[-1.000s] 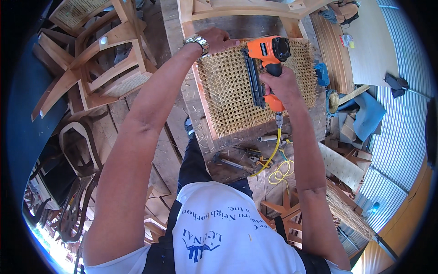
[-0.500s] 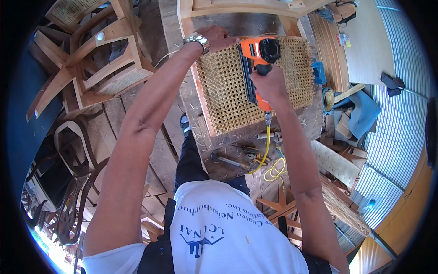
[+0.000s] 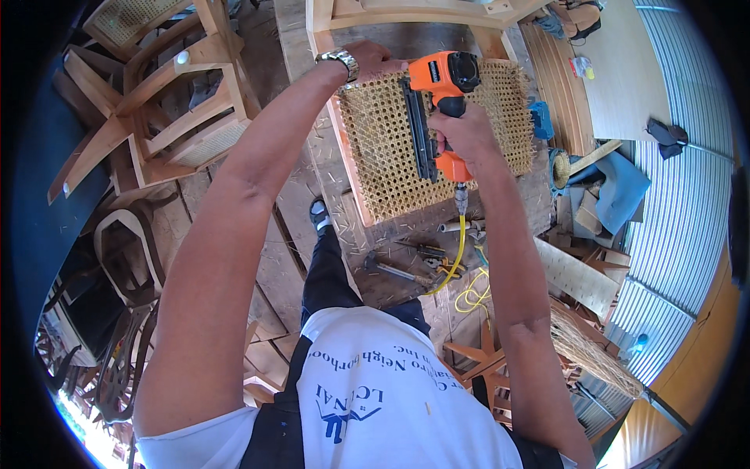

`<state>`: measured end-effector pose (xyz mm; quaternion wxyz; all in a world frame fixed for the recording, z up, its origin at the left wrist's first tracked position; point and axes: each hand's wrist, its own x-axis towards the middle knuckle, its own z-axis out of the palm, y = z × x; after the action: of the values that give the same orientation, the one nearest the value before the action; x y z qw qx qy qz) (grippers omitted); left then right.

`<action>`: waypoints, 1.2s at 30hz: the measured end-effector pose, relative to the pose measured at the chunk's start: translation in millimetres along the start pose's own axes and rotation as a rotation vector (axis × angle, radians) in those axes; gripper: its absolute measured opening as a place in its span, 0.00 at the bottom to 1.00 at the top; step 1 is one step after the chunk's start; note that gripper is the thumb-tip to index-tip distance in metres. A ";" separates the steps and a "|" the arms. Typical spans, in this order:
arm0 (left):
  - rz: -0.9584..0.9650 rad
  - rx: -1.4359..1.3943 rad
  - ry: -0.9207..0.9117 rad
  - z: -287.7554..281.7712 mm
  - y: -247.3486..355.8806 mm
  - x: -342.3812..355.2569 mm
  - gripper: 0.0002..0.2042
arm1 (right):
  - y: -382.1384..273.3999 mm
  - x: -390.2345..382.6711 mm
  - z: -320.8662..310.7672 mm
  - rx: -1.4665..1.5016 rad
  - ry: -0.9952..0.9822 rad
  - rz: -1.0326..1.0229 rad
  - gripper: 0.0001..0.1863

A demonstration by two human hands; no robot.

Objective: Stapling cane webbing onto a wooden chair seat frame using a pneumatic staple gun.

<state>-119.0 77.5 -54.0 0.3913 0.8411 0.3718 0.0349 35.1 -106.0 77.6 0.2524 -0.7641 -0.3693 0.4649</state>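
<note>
A sheet of woven cane webbing (image 3: 383, 172) lies over a wooden frame (image 3: 349, 168) on the workbench, its fringed edges loose at the right. My right hand (image 3: 469, 139) is wrapped round the grip of an orange and black air stapler (image 3: 437, 74). The stapler's head is at the far edge of the cane, and its black magazine slants across the mesh. Beside the head, my left hand (image 3: 373, 61), with a metal watch at the wrist, presses at the far left corner of the cane. Its fingers look bent over the edge and are partly hidden. A yellow air hose (image 3: 459, 250) runs from the stapler's handle.
A hammer (image 3: 394, 270) and pliers (image 3: 449, 270) lie near the bench's front edge. Wooden chair frames (image 3: 133, 109) are stacked at the left. Another wooden frame (image 3: 406, 14) stands beyond the cane. Scraps and a blue sheet (image 3: 621, 191) lie at the right.
The stapler and my right hand have shifted slightly away from me, and the stapler's head has turned a little. My left hand stays at the same corner of the cane.
</note>
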 end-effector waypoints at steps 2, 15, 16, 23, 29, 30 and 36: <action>-0.022 0.010 -0.018 -2.3 2.5 -1.6 0.39 | 0.8 2.7 5.3 0.011 -0.002 0.002 0.03; 0.012 0.051 0.037 6.2 -0.2 0.2 0.25 | -1.0 4.9 19.2 -0.014 -0.012 0.027 0.05; 0.019 0.082 0.052 6.5 -0.8 0.8 0.23 | -1.1 4.9 23.6 -0.083 0.011 0.024 0.06; -0.002 0.063 0.049 8.9 0.1 3.8 0.20 | 8.8 3.4 37.2 -0.315 0.162 -0.048 0.16; 0.104 0.052 -0.035 7.1 -21.2 19.2 0.25 | -7.8 -1.9 30.1 -0.138 0.026 0.051 0.11; 0.124 0.069 -0.009 7.1 -29.4 22.2 0.26 | -10.6 -3.1 32.8 -0.137 0.020 0.049 0.11; 0.169 0.055 0.028 12.2 -32.7 29.0 0.24 | -10.4 -11.0 36.0 -0.028 0.000 0.011 0.09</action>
<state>-113.4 102.4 -91.6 0.3584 0.8794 0.3057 0.0696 -3.8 -107.0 75.1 0.2389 -0.7697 -0.3714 0.4610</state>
